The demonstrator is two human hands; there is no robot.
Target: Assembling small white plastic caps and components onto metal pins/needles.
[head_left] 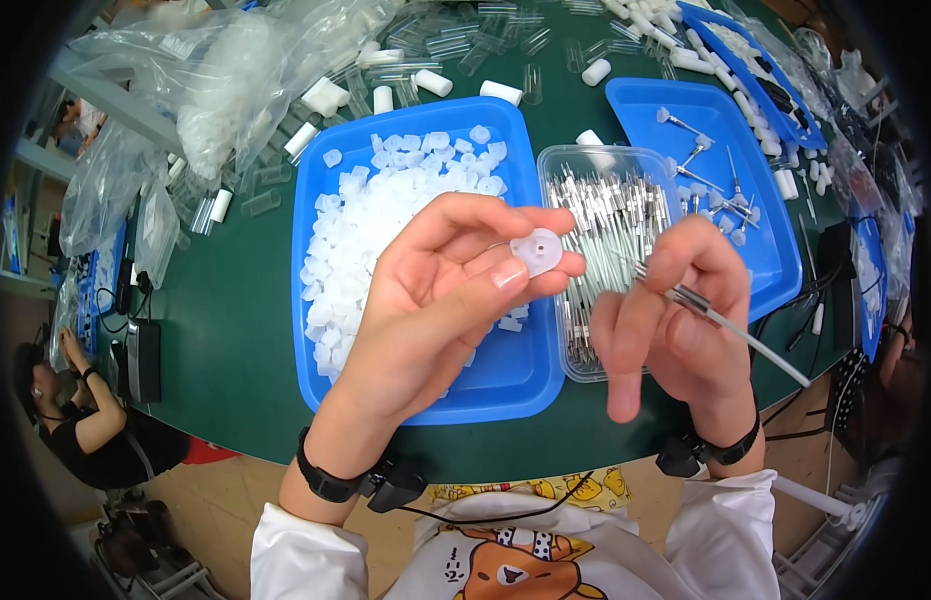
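"Where's the cap [542,253]?"

"In the left hand [486,262], its flat round face showing, above the seam where tray and box sit side by side."

"And those fingers?"

"Thumb and fingertips are closed on the cap, which pokes out beyond them toward 3 o'clock."

"The right hand [676,315]?"

"At 4 o'clock from the cap. Its bent fingers are closed around a rod [741,333]; one end points to 10 o'clock, the long tail to 4. One finger stretches down, loose of it."

"Any room between the hands?"

"A clear gap over the box [589,373], which is packed with more rods [584,320]. The two parts are apart."

"What's at 9 o'clock?"

"The tray [511,398], blue, heaped with caps [366,235]; its bare corner lies at 6."

"And 2 o'clock?"

"A second blue tray [641,110], a few assembled pieces [734,205] inside and bare floor around them."

"Where's the table [221,330] open?"

"Between 8 and 9, left of the tray, plus a narrow strip along the front edge at 6. Toward 12, white cylinders [501,93] and clear tubes [474,55] crowd it."
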